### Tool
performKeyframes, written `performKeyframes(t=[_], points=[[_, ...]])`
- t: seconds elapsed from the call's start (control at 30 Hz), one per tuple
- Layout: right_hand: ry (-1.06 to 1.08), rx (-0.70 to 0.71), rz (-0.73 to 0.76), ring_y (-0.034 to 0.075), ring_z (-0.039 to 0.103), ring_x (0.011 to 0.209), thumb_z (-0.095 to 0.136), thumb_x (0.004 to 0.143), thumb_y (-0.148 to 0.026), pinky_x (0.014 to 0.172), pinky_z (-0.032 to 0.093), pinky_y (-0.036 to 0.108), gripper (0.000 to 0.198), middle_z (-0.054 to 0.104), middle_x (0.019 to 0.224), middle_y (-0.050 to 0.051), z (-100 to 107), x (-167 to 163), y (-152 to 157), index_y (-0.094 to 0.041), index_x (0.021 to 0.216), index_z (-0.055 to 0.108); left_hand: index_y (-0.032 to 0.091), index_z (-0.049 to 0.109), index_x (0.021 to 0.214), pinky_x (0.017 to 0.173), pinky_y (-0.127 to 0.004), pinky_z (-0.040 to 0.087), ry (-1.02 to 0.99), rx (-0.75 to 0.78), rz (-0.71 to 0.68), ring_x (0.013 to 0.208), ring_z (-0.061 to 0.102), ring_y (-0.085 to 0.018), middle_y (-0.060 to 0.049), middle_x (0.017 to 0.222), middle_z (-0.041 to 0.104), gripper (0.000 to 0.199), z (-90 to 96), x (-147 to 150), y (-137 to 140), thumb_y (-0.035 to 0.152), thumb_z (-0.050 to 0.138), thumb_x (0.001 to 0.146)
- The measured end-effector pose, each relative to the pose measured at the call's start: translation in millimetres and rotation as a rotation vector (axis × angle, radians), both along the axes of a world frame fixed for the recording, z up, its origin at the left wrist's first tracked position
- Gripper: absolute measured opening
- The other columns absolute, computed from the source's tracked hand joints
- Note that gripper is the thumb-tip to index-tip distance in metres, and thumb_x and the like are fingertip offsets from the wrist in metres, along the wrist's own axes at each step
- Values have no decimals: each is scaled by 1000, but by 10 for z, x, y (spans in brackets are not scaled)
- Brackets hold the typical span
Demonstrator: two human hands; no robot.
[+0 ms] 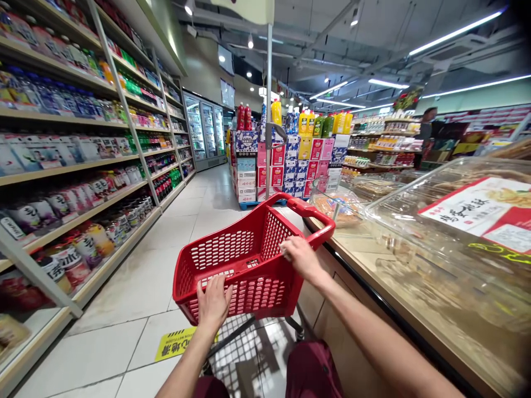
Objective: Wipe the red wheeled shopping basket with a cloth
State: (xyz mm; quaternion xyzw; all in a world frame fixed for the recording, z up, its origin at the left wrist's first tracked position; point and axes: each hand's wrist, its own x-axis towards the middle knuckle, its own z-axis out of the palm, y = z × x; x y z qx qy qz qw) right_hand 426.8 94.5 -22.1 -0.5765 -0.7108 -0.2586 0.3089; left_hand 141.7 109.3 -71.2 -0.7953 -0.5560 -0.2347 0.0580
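A red plastic shopping cart (259, 293) with slotted walls stands sideways in front of me, its basket bare inside. My left hand (214, 303) is hooked over the near side rim, fingers folded inward and thumb on the outside. Farther right, my right hand (303, 257) is closed over the rim close to the cart's handle (309, 213). A small whitish bit, too small to name, shows at the right fingertips. The handle bar itself is untouched.
Drink shelves (83, 166) line the left side. A wooden counter (344, 249) with clear plastic covers (398, 210) runs along the right. Ahead stand stacked drink cartons (286, 166) and a metal pole (269, 83). A yellow wet-floor sticker (174, 342) marks the tiles; a person (427, 130) is far right.
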Motion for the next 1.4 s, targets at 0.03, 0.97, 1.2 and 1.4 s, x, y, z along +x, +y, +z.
performKeyframes(t=[0.03,0.97,1.2,1.4], points=[[30,27,-52,19,51,96,39,87,-20,85,39,33,26,58,100,9,106,249,-44,-17,94,63,18,53,104,100,-51,21,-4,-3,21,102,52,-22,-9,106,62,33,27,13,-1,35,34,84],[-212,-88,63,13,51,101,44,87,-21,90,39,27,22,59,109,3,257,433,31,-26,102,60,25,59,95,85,-35,32,45,-159,26,101,55,-19,-3,104,65,29,224,-41,166,32,35,79],[-23,69,-172,20,39,120,45,83,-10,99,34,40,31,53,122,8,-94,221,69,-20,108,60,24,60,92,89,-38,30,35,-136,73,98,56,-19,-3,100,67,31,239,57,115,32,31,83],[3,8,59,17,39,120,35,87,-10,102,31,40,35,55,120,5,-206,84,-15,-21,110,59,22,54,110,98,-40,27,25,-149,6,112,49,-18,-5,118,58,34,168,8,11,26,31,85]])
